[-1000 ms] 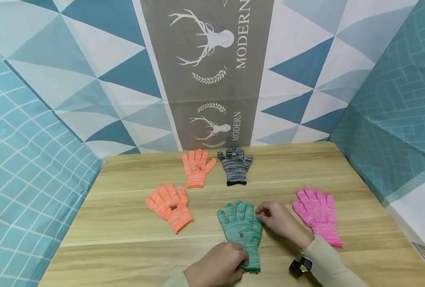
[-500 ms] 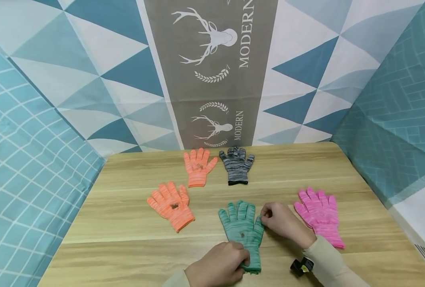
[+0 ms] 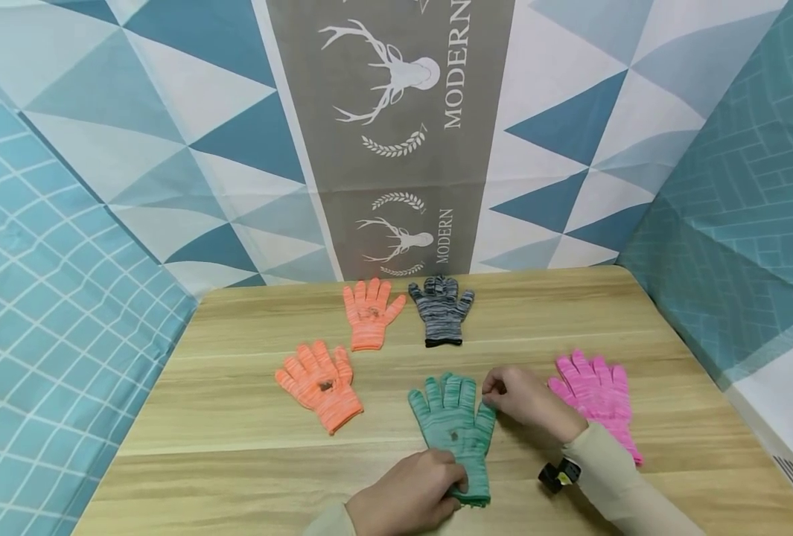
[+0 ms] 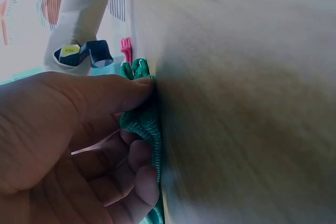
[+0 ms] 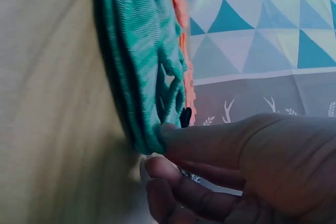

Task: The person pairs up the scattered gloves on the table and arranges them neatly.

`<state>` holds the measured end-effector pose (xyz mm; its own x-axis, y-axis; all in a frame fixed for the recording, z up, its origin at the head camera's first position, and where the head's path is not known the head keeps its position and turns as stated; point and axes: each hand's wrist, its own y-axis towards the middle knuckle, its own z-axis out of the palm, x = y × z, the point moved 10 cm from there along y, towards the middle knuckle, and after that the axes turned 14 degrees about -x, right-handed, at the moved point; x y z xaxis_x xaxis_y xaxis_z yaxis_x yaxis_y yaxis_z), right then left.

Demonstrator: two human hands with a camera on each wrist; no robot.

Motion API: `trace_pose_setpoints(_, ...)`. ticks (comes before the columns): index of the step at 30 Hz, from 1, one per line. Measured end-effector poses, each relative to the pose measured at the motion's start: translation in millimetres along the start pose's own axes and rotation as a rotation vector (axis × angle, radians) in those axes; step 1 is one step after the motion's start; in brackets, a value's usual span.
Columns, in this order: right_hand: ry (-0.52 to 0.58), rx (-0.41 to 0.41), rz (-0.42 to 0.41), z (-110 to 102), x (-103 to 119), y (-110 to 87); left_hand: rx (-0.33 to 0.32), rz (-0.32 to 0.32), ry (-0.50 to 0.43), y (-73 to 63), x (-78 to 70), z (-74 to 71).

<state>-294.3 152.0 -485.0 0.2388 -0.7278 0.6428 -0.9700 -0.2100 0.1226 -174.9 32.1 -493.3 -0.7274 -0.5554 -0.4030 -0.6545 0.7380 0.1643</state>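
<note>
A green knitted glove [image 3: 455, 428] lies flat on the wooden table, fingers pointing away, with a small dark mark on its palm. My left hand [image 3: 406, 491] pinches its cuff at the near left corner; in the left wrist view, the thumb [image 4: 118, 95] presses the green fabric [image 4: 143, 121] against the curled fingers. At the glove's right side, my right hand [image 3: 520, 402] pinches the tip of the glove's thumb. The right wrist view shows that green tip [image 5: 149, 137] between my thumb and forefinger, with doubled fabric layers seen edge-on.
Two orange gloves [image 3: 321, 387] with dark marks lie to the left and back. Beside the farther one is a grey-black glove [image 3: 441, 313]. A pink glove [image 3: 597, 394] lies right, partly behind my right forearm. Patterned cloth walls [image 3: 396, 179] border the wooden table [image 3: 235, 476].
The green glove's thumb has spread slightly outward to the right with my right hand at its tip. Its cuff has shifted slightly away and right with my left hand holding it.
</note>
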Motion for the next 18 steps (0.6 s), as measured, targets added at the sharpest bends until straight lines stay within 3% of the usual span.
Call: trace_pose_setpoints(18, 0.03, 0.012, 0.005, 18, 6, 28.2, 0.015, -0.029, -0.022, 0.3, 3.1, 2.0)
